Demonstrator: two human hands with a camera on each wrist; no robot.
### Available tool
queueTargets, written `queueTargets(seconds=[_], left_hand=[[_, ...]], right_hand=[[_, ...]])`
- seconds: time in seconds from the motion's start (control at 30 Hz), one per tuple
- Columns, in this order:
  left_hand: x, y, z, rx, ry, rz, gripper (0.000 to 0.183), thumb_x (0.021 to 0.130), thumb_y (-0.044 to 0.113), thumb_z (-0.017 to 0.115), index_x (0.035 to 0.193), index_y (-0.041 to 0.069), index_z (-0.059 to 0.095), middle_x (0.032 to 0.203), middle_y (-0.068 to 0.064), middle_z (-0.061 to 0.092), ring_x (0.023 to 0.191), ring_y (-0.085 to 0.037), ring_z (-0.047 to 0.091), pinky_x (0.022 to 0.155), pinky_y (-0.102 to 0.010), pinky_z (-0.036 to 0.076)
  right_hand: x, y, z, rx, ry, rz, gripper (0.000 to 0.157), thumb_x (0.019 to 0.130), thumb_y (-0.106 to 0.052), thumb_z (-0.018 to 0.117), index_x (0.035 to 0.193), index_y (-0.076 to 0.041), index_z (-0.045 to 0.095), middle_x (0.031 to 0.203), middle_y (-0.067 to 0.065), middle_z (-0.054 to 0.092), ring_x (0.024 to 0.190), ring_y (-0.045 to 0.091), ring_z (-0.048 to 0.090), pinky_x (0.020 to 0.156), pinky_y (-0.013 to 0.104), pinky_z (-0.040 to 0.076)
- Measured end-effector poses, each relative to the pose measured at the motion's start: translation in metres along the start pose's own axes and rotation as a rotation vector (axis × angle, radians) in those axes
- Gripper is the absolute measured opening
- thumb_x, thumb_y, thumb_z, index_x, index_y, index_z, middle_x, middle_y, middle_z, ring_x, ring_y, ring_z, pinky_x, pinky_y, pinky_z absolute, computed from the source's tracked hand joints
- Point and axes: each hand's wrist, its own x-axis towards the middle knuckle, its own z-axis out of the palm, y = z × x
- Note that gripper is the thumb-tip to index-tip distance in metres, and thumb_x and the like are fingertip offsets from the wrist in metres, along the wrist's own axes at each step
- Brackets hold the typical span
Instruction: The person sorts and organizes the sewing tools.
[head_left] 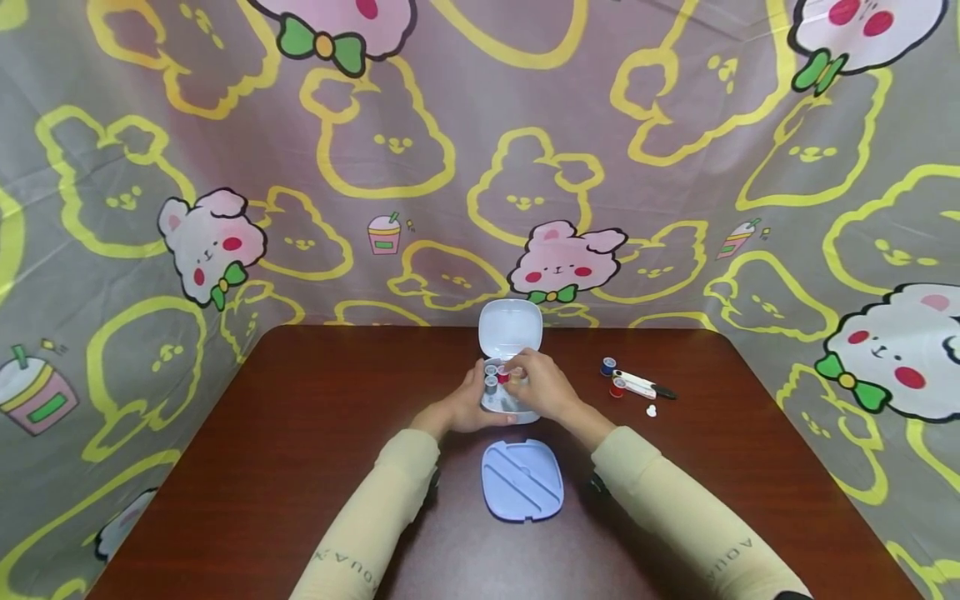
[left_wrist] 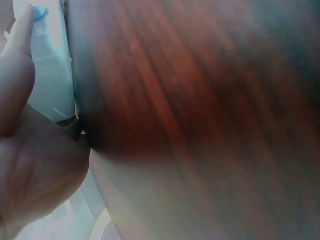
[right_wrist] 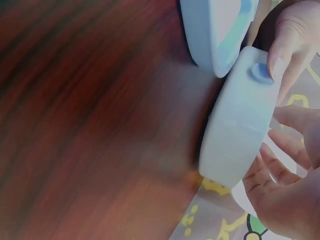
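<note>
A white sewing box [head_left: 510, 406] stands at the table's middle with its lid [head_left: 510, 328] raised behind it. Inside show small thread spools, grey ones [head_left: 491, 386] at the left and a red one [head_left: 503, 377] near the middle. My left hand [head_left: 467, 400] grips the box's left side, its thumb along the front wall. In the right wrist view that thumb touches the blue latch button [right_wrist: 261, 73]. My right hand [head_left: 546, 382] reaches over the box from the right, fingertips down among the spools. I cannot tell whether they pinch one.
A lilac divided tray [head_left: 522, 481] lies in front of the box. To the right lie a blue spool [head_left: 608, 366], a red spool [head_left: 618, 388], white-and-black thread snips [head_left: 642, 385] and a small white piece [head_left: 651, 411]. Patterned cloth [head_left: 420, 167] hangs behind the table.
</note>
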Motion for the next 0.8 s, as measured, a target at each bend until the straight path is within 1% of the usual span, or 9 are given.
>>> queueTargets(seconds=[0.07, 0.17, 0.3, 0.4, 0.57, 0.67, 0.8], left_hand=[[-0.001, 0.0, 0.0, -0.006, 0.0, -0.008, 0.126, 0.085, 0.044, 0.082, 0.159, -0.005, -0.008, 0.163, -0.027, 0.013, 0.149, -0.036, 0.025, 0.121, -0.045, 0.027], [-0.002, 0.0, 0.0, -0.014, 0.0, -0.017, 0.127, 0.085, 0.044, 0.082, 0.16, -0.005, -0.008, 0.163, -0.026, 0.013, 0.148, -0.036, 0.027, 0.121, -0.045, 0.028], [-0.002, 0.0, 0.0, -0.025, -0.007, -0.025, 0.128, 0.084, 0.046, 0.082, 0.16, -0.001, -0.009, 0.162, -0.023, 0.016, 0.145, -0.034, 0.03, 0.119, -0.046, 0.031], [-0.002, 0.0, 0.0, -0.035, -0.007, -0.024, 0.127, 0.083, 0.046, 0.083, 0.161, 0.001, -0.007, 0.161, -0.022, 0.019, 0.142, -0.032, 0.033, 0.118, -0.046, 0.033], [-0.001, 0.001, 0.0, -0.035, 0.001, -0.02, 0.127, 0.083, 0.045, 0.084, 0.161, -0.001, -0.006, 0.16, -0.023, 0.019, 0.143, -0.033, 0.033, 0.118, -0.046, 0.033], [-0.001, 0.002, 0.0, -0.035, 0.005, -0.025, 0.127, 0.083, 0.045, 0.084, 0.161, 0.0, -0.006, 0.16, -0.023, 0.02, 0.142, -0.033, 0.034, 0.118, -0.046, 0.033], [0.0, 0.001, 0.0, -0.033, 0.01, -0.033, 0.128, 0.082, 0.047, 0.084, 0.161, 0.002, -0.005, 0.159, -0.022, 0.022, 0.141, -0.033, 0.036, 0.117, -0.046, 0.033]], right_hand=[[-0.002, 0.001, -0.003, 0.006, -0.012, 0.004, 0.027, 0.085, -0.012, 0.08, 0.109, 0.0, 0.076, 0.107, 0.015, 0.069, 0.095, 0.035, 0.066, 0.08, 0.047, 0.054], [-0.005, 0.004, -0.006, 0.021, -0.023, 0.015, 0.029, 0.086, -0.013, 0.08, 0.111, 0.0, 0.075, 0.109, 0.016, 0.068, 0.095, 0.035, 0.065, 0.077, 0.045, 0.055], [-0.008, 0.008, -0.01, 0.021, -0.026, 0.031, 0.028, 0.086, -0.013, 0.081, 0.111, -0.003, 0.075, 0.111, 0.015, 0.068, 0.095, 0.033, 0.064, 0.076, 0.041, 0.055], [-0.01, 0.01, -0.013, 0.024, -0.024, 0.039, 0.028, 0.086, -0.014, 0.082, 0.111, -0.004, 0.075, 0.115, 0.014, 0.068, 0.099, 0.034, 0.064, 0.08, 0.043, 0.055], [-0.016, 0.011, -0.019, 0.033, -0.016, 0.036, 0.03, 0.086, -0.014, 0.082, 0.113, -0.003, 0.075, 0.117, 0.012, 0.067, 0.102, 0.035, 0.064, 0.085, 0.045, 0.056], [-0.019, 0.013, -0.022, 0.045, -0.011, 0.034, 0.03, 0.086, -0.013, 0.081, 0.114, -0.001, 0.074, 0.114, 0.013, 0.067, 0.097, 0.035, 0.063, 0.08, 0.041, 0.056], [-0.023, 0.016, -0.027, 0.054, -0.008, 0.035, 0.03, 0.087, -0.012, 0.081, 0.113, 0.0, 0.074, 0.11, 0.016, 0.067, 0.093, 0.035, 0.061, 0.074, 0.037, 0.052]])
